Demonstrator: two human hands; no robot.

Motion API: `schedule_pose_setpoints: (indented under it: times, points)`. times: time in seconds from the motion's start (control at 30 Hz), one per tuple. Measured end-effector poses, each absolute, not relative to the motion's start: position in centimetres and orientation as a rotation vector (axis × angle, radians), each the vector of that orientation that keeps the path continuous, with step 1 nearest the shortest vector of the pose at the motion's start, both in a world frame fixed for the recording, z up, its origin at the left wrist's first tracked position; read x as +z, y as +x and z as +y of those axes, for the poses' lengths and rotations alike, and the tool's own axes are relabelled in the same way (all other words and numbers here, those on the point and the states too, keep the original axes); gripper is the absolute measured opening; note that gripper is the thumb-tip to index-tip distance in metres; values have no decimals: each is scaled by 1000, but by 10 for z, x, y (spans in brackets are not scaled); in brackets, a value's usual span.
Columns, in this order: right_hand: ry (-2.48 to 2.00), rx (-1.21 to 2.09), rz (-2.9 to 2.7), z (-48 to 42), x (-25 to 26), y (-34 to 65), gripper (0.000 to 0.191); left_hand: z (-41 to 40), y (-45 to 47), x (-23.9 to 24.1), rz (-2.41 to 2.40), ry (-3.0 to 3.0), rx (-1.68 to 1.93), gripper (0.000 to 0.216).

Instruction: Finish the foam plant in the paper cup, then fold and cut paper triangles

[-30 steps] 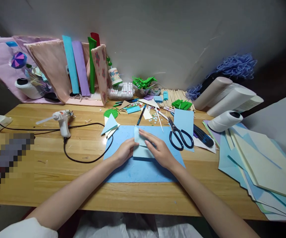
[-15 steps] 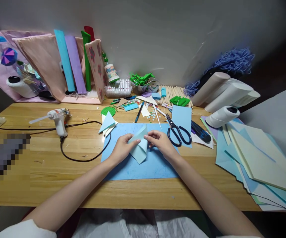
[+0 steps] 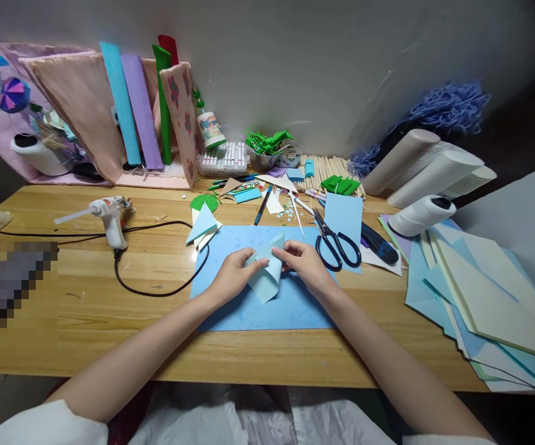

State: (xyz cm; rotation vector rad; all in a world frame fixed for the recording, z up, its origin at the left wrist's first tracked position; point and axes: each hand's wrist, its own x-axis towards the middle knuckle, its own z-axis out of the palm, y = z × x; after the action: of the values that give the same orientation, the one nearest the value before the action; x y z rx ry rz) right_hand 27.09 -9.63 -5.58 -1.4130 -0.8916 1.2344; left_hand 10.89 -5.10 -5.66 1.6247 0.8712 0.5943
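A pale blue-green sheet of paper (image 3: 266, 283), curled over at its right side, is held between both hands above a blue mat (image 3: 234, 314). My left hand (image 3: 234, 272) pinches its left part with the thumb on top. With thumb and fingertips, my right hand (image 3: 305, 262) grips the upper right edge. Right of that hand lie black-handled scissors (image 3: 334, 244), blades pointing away from me. Folded paper triangles (image 3: 203, 225), blue on top of cream, rest at the mat's upper left corner.
A white glue gun (image 3: 112, 222) stands at left, its black cord looping toward the mat. Stacked coloured paper (image 3: 494, 290) and a thread spool (image 3: 422, 215) occupy the right. Behind are a marker box (image 3: 223, 159), wooden sticks (image 3: 327, 168), paper scraps and a box cutter (image 3: 378, 243).
Both hands still hold the paper, with the curl at its right slightly rounder. The whole view has shifted a little.
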Motion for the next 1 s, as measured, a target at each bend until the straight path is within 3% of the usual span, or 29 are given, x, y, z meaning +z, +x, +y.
schedule_pose_setpoints:
  times: [0.3, 0.43, 0.57, 1.0]
  points:
    - [-1366, 1153, -983, -98, -56, 267, 29, -53, 109, -56, 931, 1670, 635, 34]
    - [-1357, 998, -1241, -99, -44, 278, 45, -51, 107, -57, 912, 1592, 558, 36]
    - [-1410, 848, -1576, -101, -34, 286, 15, -51, 106, -57, 934, 1640, 499, 37]
    - [-1478, 884, -1461, -96, -49, 286, 19, -52, 106, -53, 829, 1845, 469, 38]
